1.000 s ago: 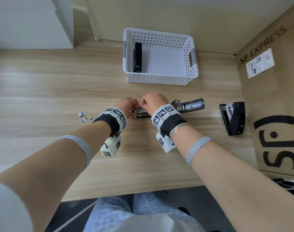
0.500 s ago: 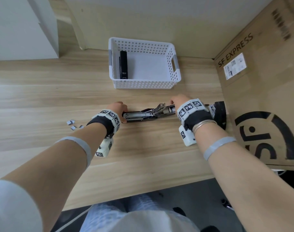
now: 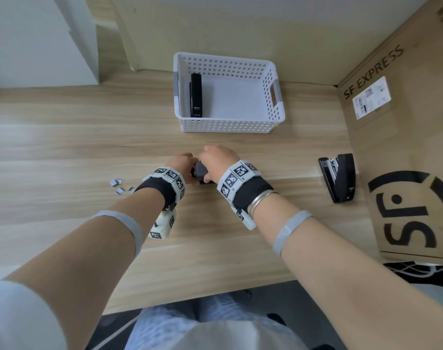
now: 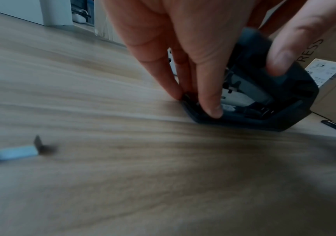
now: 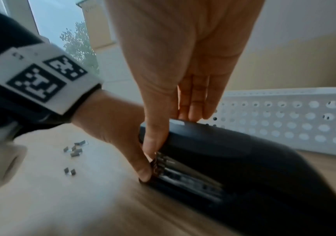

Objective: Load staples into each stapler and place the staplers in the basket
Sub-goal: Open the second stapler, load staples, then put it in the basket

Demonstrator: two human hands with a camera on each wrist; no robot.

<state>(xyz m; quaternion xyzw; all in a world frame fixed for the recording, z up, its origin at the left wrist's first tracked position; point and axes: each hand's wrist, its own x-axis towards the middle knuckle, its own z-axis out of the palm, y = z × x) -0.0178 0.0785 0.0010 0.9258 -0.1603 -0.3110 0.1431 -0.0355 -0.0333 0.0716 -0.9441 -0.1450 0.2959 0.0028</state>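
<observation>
stapler (image 3: 196, 97) in basket (image 3: 274, 114), staples (image 3: 119, 186) left

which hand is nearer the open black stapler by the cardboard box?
Right. The right hand sits between that open black stapler and the left hand; both hands hold another black stapler at mid-table.

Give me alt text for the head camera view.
Both hands, left and right, grip a black stapler on a wooden desk. Beyond sits a white basket holding one stapler; another stapler lies right, loose staples left.
</observation>
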